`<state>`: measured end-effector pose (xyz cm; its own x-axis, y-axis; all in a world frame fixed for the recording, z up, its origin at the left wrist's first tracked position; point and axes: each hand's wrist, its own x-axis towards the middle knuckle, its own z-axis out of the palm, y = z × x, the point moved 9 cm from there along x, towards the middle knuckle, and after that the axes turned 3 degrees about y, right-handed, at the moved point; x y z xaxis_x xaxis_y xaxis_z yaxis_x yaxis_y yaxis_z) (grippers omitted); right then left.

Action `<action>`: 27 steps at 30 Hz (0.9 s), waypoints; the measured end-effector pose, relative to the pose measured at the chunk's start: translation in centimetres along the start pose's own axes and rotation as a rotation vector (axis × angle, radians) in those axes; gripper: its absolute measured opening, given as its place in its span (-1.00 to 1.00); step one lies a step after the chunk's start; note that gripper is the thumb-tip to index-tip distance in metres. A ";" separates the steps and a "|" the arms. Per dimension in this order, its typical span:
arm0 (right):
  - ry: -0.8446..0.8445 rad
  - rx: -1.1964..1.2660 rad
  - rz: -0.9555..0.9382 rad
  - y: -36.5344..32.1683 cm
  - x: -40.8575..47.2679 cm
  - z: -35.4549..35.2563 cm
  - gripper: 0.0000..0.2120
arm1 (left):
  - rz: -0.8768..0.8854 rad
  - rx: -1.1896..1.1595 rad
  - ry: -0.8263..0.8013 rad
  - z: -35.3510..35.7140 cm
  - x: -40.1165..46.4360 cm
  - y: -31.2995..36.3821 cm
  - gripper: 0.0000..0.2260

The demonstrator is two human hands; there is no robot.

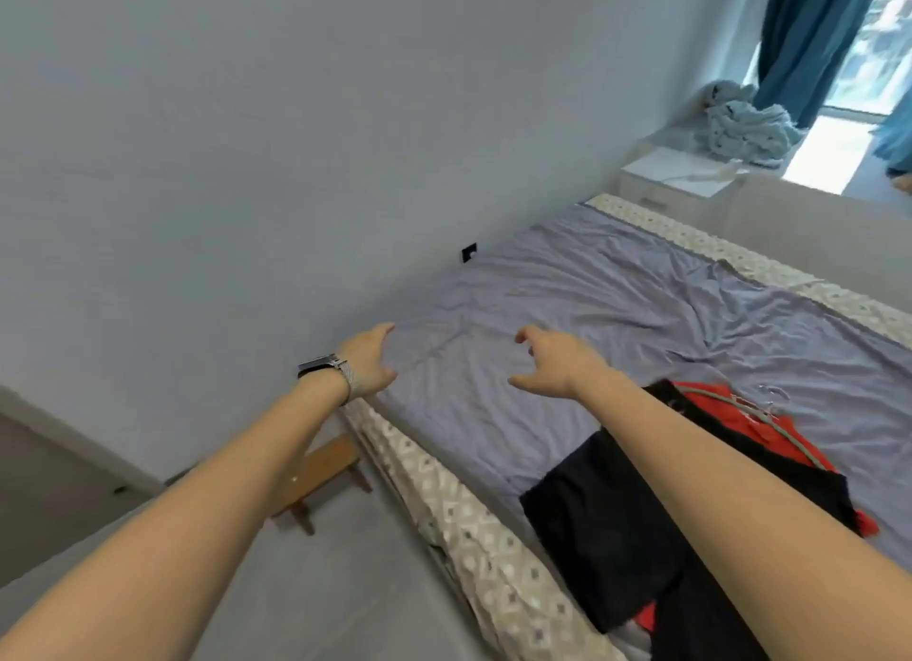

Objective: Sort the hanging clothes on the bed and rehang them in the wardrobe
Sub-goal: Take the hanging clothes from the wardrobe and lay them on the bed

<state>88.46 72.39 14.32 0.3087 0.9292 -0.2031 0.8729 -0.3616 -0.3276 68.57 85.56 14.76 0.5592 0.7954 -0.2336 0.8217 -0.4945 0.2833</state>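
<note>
**Both hands out over the bed, nothing held**

Forearms fill the near frame, both stretched toward the bed (567, 285). Left hand (367, 361), watch (325, 366) on the wrist, fingers spread and relaxed, holding nothing. Right hand (555, 361) the same: fingers loosely apart, hovering above the lilac sheet, not touching cloth.

Clothes pile (622, 522) lies under and beside my right forearm, near the bed's near edge: dark navy or black fabric over red (710, 408), with a thin grey hanger (770, 426) showing across the red piece. A clear hanger hook may lie just beyond; too faint to be sure.

Handling, my guess: soft, light, limp garments that will slump and slide off a hanger if lifted by the cloth. Best taken at the hanger's hook or neck, with the other hand gathering the fabric below.

No brand, label or writing readable anywhere.

Wardrobe not in view. Wooden stool (321, 473) stands on the floor by the bed's corner.
</note>
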 end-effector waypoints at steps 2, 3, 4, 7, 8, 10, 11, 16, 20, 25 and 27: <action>-0.014 -0.025 -0.148 -7.6 0.8 0.6 -0.36 | -0.124 -0.037 0.059 -3.1 -5.5 -6.2 -0.35; -0.024 -0.030 -0.227 -11.5 0.9 1.0 -0.35 | -0.191 -0.046 0.090 -4.4 -8.6 -9.2 -0.34; -0.036 -0.037 -0.307 -15.4 0.5 1.6 -0.34 | -0.260 -0.057 0.123 -5.4 -11.9 -12.2 -0.34; -0.086 -0.065 -0.537 -26.3 -2.4 4.2 -0.35 | -0.499 -0.084 0.229 -6.7 -22.7 -19.8 -0.33; -0.118 -0.073 -0.612 -29.6 -4.0 5.6 -0.35 | -0.574 -0.103 0.257 -6.4 -26.3 -21.7 -0.32; -0.193 -0.099 -0.751 -35.8 -7.9 8.7 -0.36 | -0.704 -0.151 0.289 -4.9 -33.3 -24.7 -0.33; -0.225 -0.114 -0.819 -38.7 -10.1 10.3 -0.36 | -0.754 -0.179 0.288 -3.9 -36.7 -25.9 -0.34; -0.352 -0.210 -1.156 -52.8 -22.7 18.3 -0.36 | -1.012 -0.295 0.342 0.1 -54.3 -32.0 -0.37; -0.471 -0.233 -1.395 -64.1 -34.4 24.0 -0.41 | -1.260 -0.318 0.455 1.7 -70.6 -36.8 -0.41; -0.657 -0.180 -1.614 -75.8 -49.6 31.2 -0.52 | -1.572 -0.403 0.700 4.1 -89.8 -40.8 -0.53; -0.678 -0.163 -1.652 -79.6 -54.0 33.5 -0.56 | -1.658 -0.467 0.809 5.3 -95.6 -41.7 -0.59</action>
<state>-10.39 48.44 20.46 -0.9907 0.0785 -0.1114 0.1232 0.8650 -0.4863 -18.61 28.30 20.39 -0.9412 0.3211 -0.1050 0.2326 0.8414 0.4878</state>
